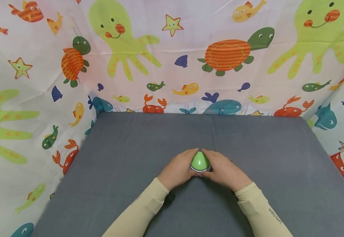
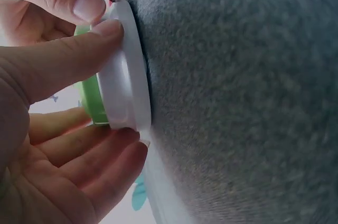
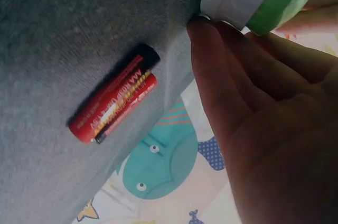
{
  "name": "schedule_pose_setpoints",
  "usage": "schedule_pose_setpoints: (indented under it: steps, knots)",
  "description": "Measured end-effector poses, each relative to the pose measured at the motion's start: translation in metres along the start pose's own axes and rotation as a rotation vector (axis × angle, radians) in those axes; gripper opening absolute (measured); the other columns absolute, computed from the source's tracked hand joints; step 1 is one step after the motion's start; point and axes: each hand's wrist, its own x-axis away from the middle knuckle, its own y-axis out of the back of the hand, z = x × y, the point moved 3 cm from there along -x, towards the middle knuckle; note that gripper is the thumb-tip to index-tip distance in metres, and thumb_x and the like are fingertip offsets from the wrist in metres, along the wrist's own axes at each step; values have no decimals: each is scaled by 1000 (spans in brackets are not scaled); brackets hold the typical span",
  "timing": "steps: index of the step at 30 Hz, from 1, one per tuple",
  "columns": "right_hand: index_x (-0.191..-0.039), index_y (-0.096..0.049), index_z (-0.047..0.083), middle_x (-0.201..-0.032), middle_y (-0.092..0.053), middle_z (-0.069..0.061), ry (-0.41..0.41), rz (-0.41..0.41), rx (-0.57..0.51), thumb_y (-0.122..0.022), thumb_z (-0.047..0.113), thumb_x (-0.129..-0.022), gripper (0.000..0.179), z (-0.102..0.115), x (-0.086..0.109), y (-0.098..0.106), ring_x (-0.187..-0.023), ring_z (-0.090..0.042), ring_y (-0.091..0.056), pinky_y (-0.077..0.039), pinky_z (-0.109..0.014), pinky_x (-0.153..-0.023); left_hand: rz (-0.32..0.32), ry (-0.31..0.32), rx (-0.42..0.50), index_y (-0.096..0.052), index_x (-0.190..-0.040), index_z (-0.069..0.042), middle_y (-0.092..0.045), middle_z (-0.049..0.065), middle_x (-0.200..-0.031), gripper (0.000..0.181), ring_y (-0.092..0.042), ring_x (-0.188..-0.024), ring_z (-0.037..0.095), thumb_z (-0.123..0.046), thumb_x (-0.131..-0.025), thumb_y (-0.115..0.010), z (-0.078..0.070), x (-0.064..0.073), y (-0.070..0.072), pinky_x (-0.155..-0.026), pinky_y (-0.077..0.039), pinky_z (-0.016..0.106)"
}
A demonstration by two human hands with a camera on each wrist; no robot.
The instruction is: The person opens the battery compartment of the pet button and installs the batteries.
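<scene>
A round device with a green dome and a white base (image 1: pixel 200 161) sits on the grey cloth between both hands. My left hand (image 1: pixel 178 169) holds it from the left; in the left wrist view the thumb (image 2: pixel 68 63) presses the white rim and the fingers curl round the far side. From the right my right hand (image 1: pixel 226 169) grips it, its fingertips right at the base's edge in the right wrist view. Beside that hand two red and black AAA batteries (image 3: pixel 113 97) lie side by side on the cloth. The head view hides nearly all of them behind the right hand.
A grey cloth (image 1: pixel 130 141) covers the table. Behind it and along both sides hangs a white curtain (image 1: pixel 186 75) printed with sea animals. A small dark thing (image 1: pixel 169 198) shows beside the left wrist.
</scene>
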Motion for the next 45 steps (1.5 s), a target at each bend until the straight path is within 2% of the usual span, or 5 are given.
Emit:
schedule_pose_setpoints:
  steps: [8,20,28,37,45]
  knots:
    - [-148,-60,-1,-140,-69,-18,-2,-7,-3,-89,25,-92,68,0,-1,0,-125,-33,-68,-56,-52,-103,23,31,14,-51,-160,-6,-62,11,-156,78,-66,-135,25,-28,-95,-86,0,0,-1,-110,-56,42]
    - [-145,-61,-1,-139,-68,-18,18,-84,-25,-93,23,-87,71,5,2,8,-124,-33,-68,-58,-52,-103,-7,46,67,-50,-161,-8,-60,8,-157,79,-63,-139,23,-26,-94,-87,-2,2,7,-115,-53,41]
    - [-145,-60,0,-137,-70,-16,14,-84,-43,-93,22,-87,71,5,1,8,-118,-30,-70,-59,-51,-100,-4,41,118,-50,-161,-5,-59,12,-157,78,-62,-139,26,-20,-93,-88,-2,3,11,-115,-53,43]
    - [-143,-60,1,-133,-71,-15,-5,-103,-53,-96,19,-84,71,6,0,10,-114,-29,-71,-60,-52,-99,36,171,277,-51,-160,-9,-62,9,-155,77,-63,-138,26,-23,-94,-88,3,3,17,-114,-53,47]
    - [-146,-60,-1,-138,-70,-17,-20,-97,-63,-96,25,-84,76,4,0,11,-118,-31,-70,-60,-52,-100,38,196,309,-55,-156,-12,-67,7,-148,70,-66,-131,24,-23,-95,-86,4,3,17,-109,-55,46]
